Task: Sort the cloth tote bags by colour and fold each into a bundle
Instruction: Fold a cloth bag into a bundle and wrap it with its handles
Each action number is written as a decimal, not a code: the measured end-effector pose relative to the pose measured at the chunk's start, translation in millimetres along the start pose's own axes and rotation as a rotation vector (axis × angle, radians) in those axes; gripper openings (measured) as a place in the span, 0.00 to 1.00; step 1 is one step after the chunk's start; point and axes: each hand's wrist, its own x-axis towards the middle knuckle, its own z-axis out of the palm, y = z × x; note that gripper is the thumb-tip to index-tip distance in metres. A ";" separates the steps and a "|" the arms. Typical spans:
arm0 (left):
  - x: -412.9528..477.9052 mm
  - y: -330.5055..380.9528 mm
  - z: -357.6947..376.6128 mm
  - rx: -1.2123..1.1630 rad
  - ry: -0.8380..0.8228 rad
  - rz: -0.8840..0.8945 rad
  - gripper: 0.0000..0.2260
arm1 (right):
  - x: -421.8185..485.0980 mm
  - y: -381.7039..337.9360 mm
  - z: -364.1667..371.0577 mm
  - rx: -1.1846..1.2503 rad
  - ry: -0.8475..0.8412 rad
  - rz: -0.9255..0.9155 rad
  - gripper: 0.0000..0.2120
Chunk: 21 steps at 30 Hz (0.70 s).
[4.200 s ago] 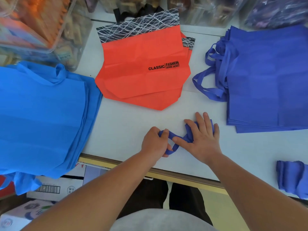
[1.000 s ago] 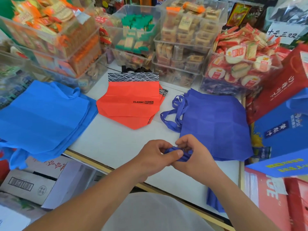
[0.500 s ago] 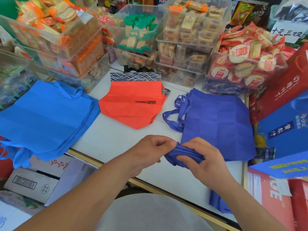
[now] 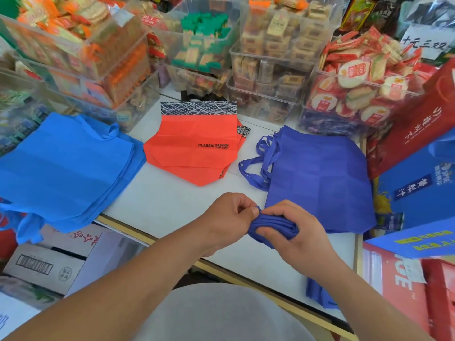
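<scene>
Above the white table's (image 4: 172,203) front edge I hold a folded dark-blue bundle (image 4: 273,226). My right hand (image 4: 295,232) grips it, thumb under and fingers over. My left hand (image 4: 229,217) pinches its left end. Behind the hands lies a flat stack of dark-blue tote bags (image 4: 320,178), handles trailing left. A stack of orange bags (image 4: 194,148) with black patterned tops sits at the middle back. Light-blue bags (image 4: 64,166) are piled at the left, overhanging the table. Another dark-blue bundle (image 4: 317,294) lies at the front right edge, partly hidden by my right forearm.
Clear plastic bins of packaged snacks (image 4: 270,57) line the back of the table. Red and blue gift boxes (image 4: 418,173) crowd the right side. Cardboard boxes (image 4: 49,262) sit on the floor at the left, below the table's wooden front edge (image 4: 147,238).
The camera has lifted from the table to take in the shelves. The bundle went from flat under my hands to raised and gripped; my right hand has closed tighter around it.
</scene>
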 end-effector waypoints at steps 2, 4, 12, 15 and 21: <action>0.5 1.3 1.9 0.057 0.047 0.075 0.07 | 1.5 3.2 -0.8 -0.038 0.014 -0.029 0.10; -0.1 3.5 -1.3 0.053 0.012 0.096 0.08 | 1.5 7.4 -3.9 -0.062 0.010 -0.058 0.09; 5.9 -5.8 -11.9 -0.257 -0.223 -0.122 0.07 | 6.4 15.3 -12.5 -0.148 -0.084 -0.146 0.10; 6.6 -5.0 -7.7 -0.252 -0.237 -0.153 0.06 | 5.3 12.1 -14.9 -0.136 -0.123 -0.116 0.12; 7.1 0.5 4.4 0.044 -0.089 -0.055 0.03 | 0.8 15.0 -7.8 -0.137 -0.092 -0.052 0.11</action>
